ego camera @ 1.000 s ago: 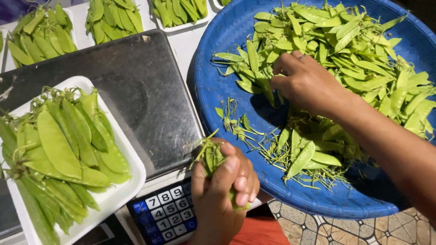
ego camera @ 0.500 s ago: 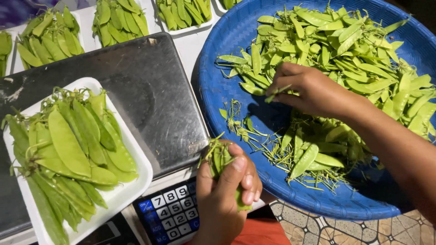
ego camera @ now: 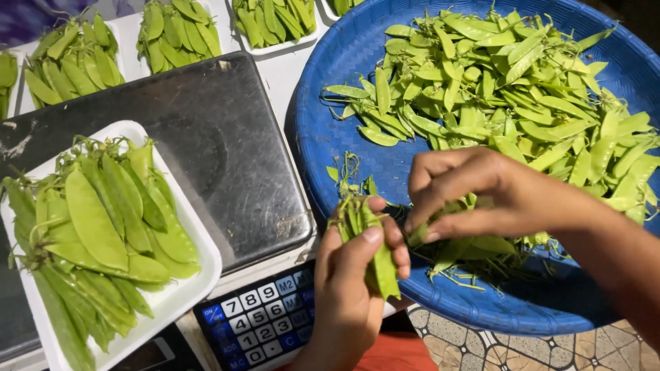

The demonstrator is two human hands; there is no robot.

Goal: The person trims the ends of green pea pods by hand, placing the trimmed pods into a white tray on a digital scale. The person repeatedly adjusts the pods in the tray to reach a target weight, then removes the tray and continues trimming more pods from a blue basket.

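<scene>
Your left hand (ego camera: pixel 350 288) has its grip closed around a small bunch of snow pea pods (ego camera: pixel 368 237), thumb pressed over them, the pods standing upright just above the rim of the blue basket (ego camera: pixel 330 130). Your right hand (ego camera: pixel 474 192) has its fingers pinched on a pod (ego camera: pixel 421 233) down at the basket's near edge, right beside the bunch. The loose heap of snow peas (ego camera: pixel 509 89) fills the far half of the basket. To your left, a white foam tray (ego camera: pixel 185 292) full of pods sits on the steel scale platform (ego camera: pixel 213 144), with the scale keypad (ego camera: pixel 265 316) below it; more filled trays (ego camera: pixel 179 34) line the surface beyond
</scene>
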